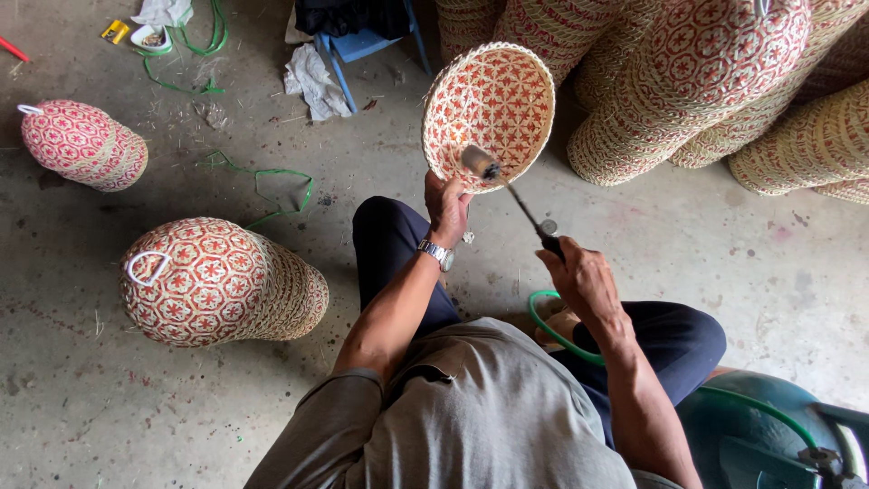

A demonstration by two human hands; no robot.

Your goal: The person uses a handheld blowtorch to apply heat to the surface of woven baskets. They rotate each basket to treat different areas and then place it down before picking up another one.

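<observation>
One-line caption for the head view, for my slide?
Left hand holds a red-patterned woven basket while right hand aims a hose-fed torch into it.

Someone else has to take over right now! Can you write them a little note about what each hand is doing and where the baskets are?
Left hand: grip on the rim of the red-and-cream woven basket, held up with its inside facing you.
Right hand: grip on a thin torch wand, nozzle tip at the basket's lower edge; green hose runs to the gas cylinder.
Stacked baskets lie left, more stacks top right.
How many are done or left cannot be told.
</observation>
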